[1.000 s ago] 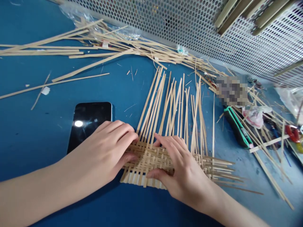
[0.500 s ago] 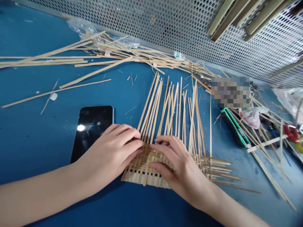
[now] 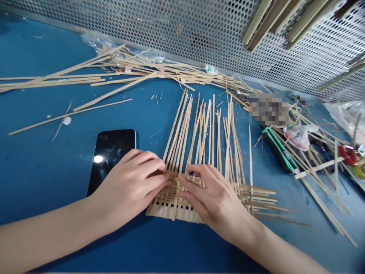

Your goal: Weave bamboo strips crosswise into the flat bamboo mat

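Note:
A woven bamboo piece [image 3: 162, 207] lies in front of me, its weave tight near the bottom. Long loose bamboo strips [image 3: 173, 133] fan out from its far side, and more ends stick out at its right. My left hand [image 3: 139, 179] is closed over the weave's left part, thumb and fingers pressed together at its edge. Close beside it, my right hand [image 3: 211, 194] rests on the middle of the weave, thumb and forefinger drawn together at an upright strip. The fingertips partly hide what they grip. A black phone [image 3: 111, 152] lies just beyond my left hand.
Along the back, a heap of bamboo strips [image 3: 159, 72] lies against a perforated metal panel [image 3: 159, 26]. A green and black utility knife [image 3: 279, 150] sits at the right, near crumpled plastic [image 3: 298, 137] and red-handled scissors [image 3: 349, 156]. The table [image 3: 57, 163] is blue.
My right thumb and forefinger have come closer together on the weave. Both hands stay at nearly the same spot, and the view has shifted slightly.

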Demonstrator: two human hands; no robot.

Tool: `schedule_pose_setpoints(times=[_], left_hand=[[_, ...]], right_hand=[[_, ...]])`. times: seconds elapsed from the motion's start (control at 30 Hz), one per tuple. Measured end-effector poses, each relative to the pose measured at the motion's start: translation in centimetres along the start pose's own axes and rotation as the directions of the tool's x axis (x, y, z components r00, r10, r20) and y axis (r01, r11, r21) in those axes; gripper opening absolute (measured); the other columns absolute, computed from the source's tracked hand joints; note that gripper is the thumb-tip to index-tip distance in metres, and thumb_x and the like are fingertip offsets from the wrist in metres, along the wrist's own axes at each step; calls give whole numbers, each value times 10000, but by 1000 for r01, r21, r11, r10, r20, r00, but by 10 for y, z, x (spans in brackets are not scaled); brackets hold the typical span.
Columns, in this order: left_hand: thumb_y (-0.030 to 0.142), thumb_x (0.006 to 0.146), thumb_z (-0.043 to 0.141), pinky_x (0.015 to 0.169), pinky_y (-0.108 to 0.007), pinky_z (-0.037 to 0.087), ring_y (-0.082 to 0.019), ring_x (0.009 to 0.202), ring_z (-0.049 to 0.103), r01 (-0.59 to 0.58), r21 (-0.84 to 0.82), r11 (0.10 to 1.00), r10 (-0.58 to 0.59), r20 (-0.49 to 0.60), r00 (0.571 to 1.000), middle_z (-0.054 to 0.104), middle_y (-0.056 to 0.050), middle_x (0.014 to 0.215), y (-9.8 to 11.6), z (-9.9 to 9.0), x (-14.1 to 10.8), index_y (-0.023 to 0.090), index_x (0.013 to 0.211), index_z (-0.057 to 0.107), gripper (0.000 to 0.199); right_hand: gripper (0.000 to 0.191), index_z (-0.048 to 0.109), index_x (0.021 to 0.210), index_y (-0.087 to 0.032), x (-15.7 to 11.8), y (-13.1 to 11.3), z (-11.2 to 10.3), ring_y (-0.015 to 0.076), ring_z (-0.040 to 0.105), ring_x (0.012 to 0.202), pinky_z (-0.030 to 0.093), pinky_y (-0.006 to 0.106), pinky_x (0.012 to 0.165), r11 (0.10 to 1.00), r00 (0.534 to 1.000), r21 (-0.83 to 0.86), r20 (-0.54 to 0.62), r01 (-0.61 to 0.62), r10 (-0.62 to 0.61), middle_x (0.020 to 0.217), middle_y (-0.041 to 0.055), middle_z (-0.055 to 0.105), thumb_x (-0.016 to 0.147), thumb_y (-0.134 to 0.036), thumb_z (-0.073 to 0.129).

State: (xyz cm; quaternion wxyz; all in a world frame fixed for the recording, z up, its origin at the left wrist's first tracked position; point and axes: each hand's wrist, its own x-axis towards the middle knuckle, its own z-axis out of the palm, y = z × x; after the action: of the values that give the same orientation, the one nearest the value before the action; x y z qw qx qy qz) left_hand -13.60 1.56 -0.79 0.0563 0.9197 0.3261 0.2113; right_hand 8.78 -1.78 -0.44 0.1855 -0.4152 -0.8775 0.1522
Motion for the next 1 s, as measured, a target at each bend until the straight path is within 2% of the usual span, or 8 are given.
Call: schedule_pose_setpoints(times=[0.17,0.43,0.63,0.7,0.77,0.87,0.93,1.0], left_hand=[[162,975,460,760,-350,390,-180,877,563,68,-43,997,-68,-3,998,672,7,871,1,2,0,227,865,697,269],[168,973,425,730,-362,382,-213,872,567,83,5,997,-83,58,995,661,-30,882,3,0,8,170,825,647,266],[189,963,456,755,-369,402,-215,898,554,128,-47,991,-121,132,984,619,-20,903,0,4,6,178,843,587,179],[211,966,460,752,-354,429,-205,894,557,170,-101,980,-152,166,974,599,-24,921,-2,1,6,182,839,567,169],[264,967,476,771,-344,457,-201,921,572,246,-148,958,-220,170,961,589,-32,993,-6,-4,6,188,918,564,126],[365,952,493,757,-332,491,-199,924,613,410,-220,885,-371,200,907,600,-30,1078,-11,-13,6,226,1046,557,180],[424,921,498,692,-319,509,-195,854,639,543,-287,789,-468,291,834,631,-27,1045,-16,-15,5,246,1054,567,233],[467,851,524,645,-319,524,-200,796,654,652,-340,678,-533,383,755,658,-34,992,-21,-14,7,244,1029,579,290]], right_hand=[[254,648,1159,-114,2,-2,0,241,571,952,518,398,816,997,999,74,12,-35,35,1028,125,588,995,-197,473],[176,671,1048,-110,2,-2,3,210,550,873,482,373,762,985,997,159,-9,-72,74,936,87,567,970,-170,524],[170,672,1068,-107,2,-3,4,204,559,890,479,369,796,983,997,170,-14,-75,78,958,87,580,949,-139,556],[174,666,1088,-125,1,-3,2,206,573,923,488,368,825,976,995,195,-16,-97,103,995,86,592,946,-172,576],[194,655,1105,-132,1,2,-2,213,586,978,494,368,858,971,988,206,-60,-124,139,1038,92,604,933,-211,608],[240,632,1121,-109,1,16,-17,214,599,1010,500,363,881,971,950,157,-229,-180,213,1055,110,623,908,-219,640],[232,632,1105,-124,0,30,-29,196,615,931,513,350,836,953,898,140,-323,-267,299,1023,95,639,892,-215,648],[224,637,1084,-162,-1,44,-38,180,623,846,522,344,782,911,845,193,-344,-364,410,1011,72,652,880,-252,654]])
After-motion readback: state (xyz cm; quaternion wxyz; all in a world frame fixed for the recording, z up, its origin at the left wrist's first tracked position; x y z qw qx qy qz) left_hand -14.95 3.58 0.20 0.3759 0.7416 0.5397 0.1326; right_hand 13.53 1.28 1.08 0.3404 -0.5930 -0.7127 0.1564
